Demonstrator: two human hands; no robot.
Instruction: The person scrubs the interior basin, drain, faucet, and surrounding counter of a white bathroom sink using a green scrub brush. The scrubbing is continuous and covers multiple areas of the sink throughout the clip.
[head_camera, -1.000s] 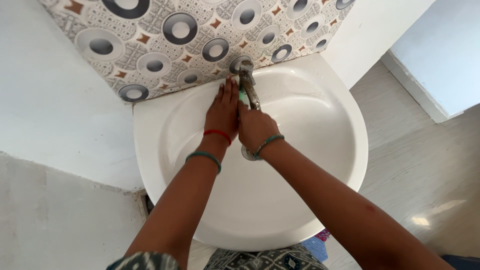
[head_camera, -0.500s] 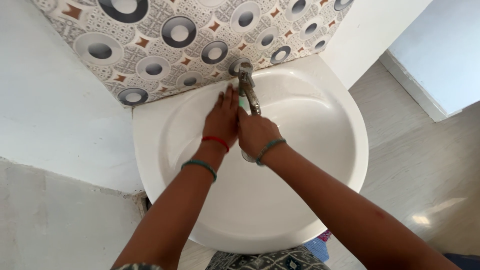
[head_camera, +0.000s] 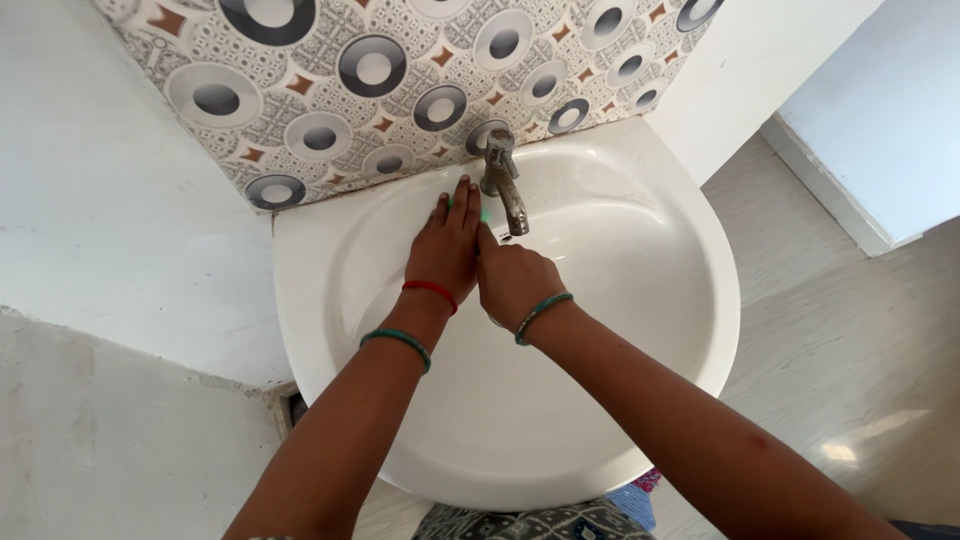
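- Left hand (head_camera: 444, 250): grip spread flat, fingers together, pressed on glossy white round basin (head_camera: 640, 330) beside tap.
- Right hand (head_camera: 512, 280): grip curled; whether closed on anything, cannot tell.
- Tap (head_camera: 503, 185): tarnished metal, curved, just above fingertips.
- Backsplash tiles (head_camera: 340, 90): circle-patterned.

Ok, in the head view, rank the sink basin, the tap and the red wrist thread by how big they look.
Largest to smallest:
1. White sink basin, filling most of the frame.
2. Metal tap, much smaller.
3. Red wrist thread on the left hand, thin and shorter than the tap.

Left hand (head_camera: 443, 246) flat, fingers extended; right hand (head_camera: 513, 280) curled beside it, touching.
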